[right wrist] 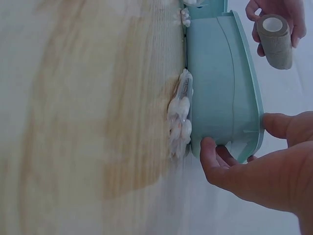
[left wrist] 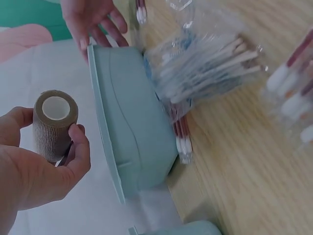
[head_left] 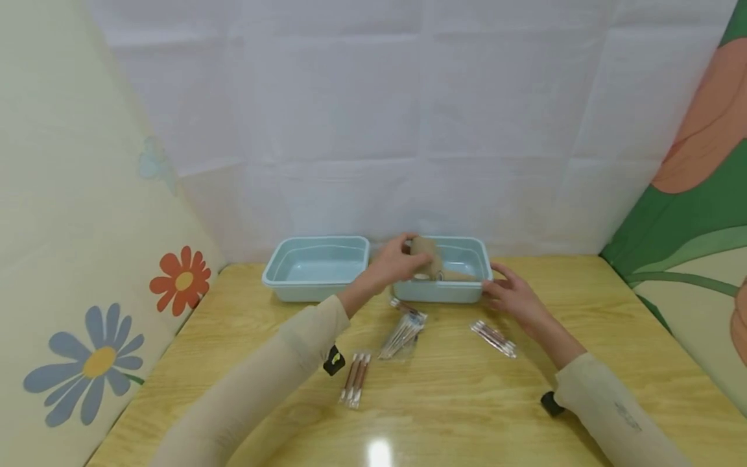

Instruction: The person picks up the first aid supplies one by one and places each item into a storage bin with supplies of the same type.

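Note:
My left hand [head_left: 398, 263] grips a tan bandage roll [left wrist: 55, 125] with a white core, held over the left part of the right-hand light blue plastic bin [head_left: 438, 293]. Thumb and fingers wrap the roll's sides in the left wrist view. Another tan roll [head_left: 458, 276] lies inside that bin, partly hidden by its front wall. At the bin's right end, my right hand [head_left: 516, 295] holds the corner, thumb at the rim and fingers against the outer wall in the right wrist view. A clear bag of cotton swabs [head_left: 403, 334] lies before the bin.
A second light blue bin [head_left: 318, 292] stands to the left. Small clear packets of brown-stemmed swabs lie on the wooden table [head_left: 455, 408]: one packet [head_left: 355, 381] at front left, another packet [head_left: 493, 338] at right. A white sheet [head_left: 350, 117] hangs behind.

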Motion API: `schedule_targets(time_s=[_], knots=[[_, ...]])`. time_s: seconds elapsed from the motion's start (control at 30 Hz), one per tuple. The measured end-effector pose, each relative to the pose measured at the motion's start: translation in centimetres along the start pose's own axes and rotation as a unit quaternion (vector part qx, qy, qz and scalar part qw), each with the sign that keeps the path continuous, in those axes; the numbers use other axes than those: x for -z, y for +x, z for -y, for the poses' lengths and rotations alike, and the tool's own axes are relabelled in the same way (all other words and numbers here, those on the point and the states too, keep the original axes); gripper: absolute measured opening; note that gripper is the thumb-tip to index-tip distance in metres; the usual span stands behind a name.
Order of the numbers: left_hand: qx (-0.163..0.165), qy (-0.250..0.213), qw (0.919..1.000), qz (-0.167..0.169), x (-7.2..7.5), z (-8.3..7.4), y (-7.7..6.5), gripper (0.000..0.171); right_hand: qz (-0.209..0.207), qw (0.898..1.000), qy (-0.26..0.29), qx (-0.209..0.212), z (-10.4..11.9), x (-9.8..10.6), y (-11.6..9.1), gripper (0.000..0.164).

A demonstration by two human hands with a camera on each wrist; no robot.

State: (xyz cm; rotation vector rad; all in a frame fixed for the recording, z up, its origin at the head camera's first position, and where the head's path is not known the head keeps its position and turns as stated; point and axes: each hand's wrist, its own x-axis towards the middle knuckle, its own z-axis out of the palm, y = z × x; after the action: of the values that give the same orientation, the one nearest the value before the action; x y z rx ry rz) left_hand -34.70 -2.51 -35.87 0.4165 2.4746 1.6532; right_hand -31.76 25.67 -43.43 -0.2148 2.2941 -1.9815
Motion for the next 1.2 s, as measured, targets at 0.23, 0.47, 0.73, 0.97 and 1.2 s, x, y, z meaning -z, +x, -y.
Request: schedule_targets(time_s=[0.23,0.47,0.73,0.97,1.2], knots=[[0.013,0.02,0.9996,-0.014,0.3,0.4,1.9,0.076,0.0,1.0,0.0,-0.004,0.1,0.0,-0.1,0.066],[0.021,0.078,0.9967,-0.005,0.3,0.6,2.4,0.072,-0.003,1.0,0.004,0.001,0.1,-0.3,-0.2,0.065],[0.034,0.111,0.9931,-0.012,0.4,1.0,2.3,0.073,0.001,1.0,0.005,-0.001,0.2,-0.7,0.0,0.065],[0.014,0.149,0.9884,-0.025,0.6,0.8,2.0,0.061,0.001,1.0,0.003,-0.011,0.1,-0.5,0.2,0.067],[-0.043,0.169,0.984,-0.038,0.6,0.9,1.0,0.052,0.001,1.0,0.005,-0.01,0.1,-0.2,0.1,0.066]])
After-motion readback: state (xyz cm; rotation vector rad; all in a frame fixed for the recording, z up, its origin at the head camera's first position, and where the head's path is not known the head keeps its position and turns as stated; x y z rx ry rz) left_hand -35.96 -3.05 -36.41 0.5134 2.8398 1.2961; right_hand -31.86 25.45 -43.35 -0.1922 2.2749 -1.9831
